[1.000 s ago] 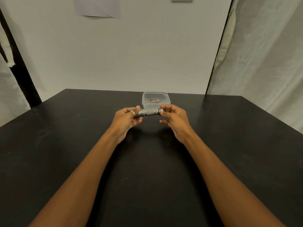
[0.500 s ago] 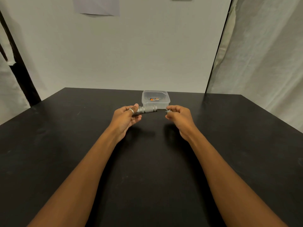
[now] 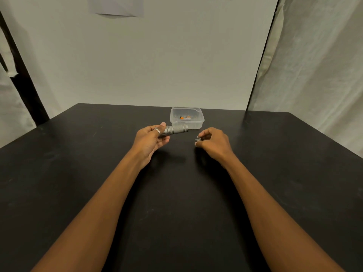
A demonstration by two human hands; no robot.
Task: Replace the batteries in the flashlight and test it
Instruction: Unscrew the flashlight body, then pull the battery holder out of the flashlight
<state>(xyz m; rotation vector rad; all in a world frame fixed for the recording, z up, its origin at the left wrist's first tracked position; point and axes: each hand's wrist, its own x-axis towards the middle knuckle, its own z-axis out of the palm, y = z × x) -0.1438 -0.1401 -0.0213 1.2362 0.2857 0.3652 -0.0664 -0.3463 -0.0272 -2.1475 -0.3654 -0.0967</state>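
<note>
My left hand [image 3: 151, 139] grips one end of a small grey metal flashlight [image 3: 176, 129], held level above the black table [image 3: 78, 154] with its free end pointing right. That end has no cap on it. My right hand [image 3: 214, 143] pinches the small metal end cap [image 3: 198, 139] low over the table, a short gap to the right of the flashlight. Behind the flashlight stands a clear plastic container [image 3: 198, 124] with an orange-and-black battery [image 3: 185, 117] lying inside.
White walls and hanging white sheets close off the back and both sides of the table. A black post stands at the far left. The table's far edge lies just behind the container.
The end cap came off the flashlight. My right hand carried it away to the right and down toward the table, while my left hand kept the flashlight body nearly still.
</note>
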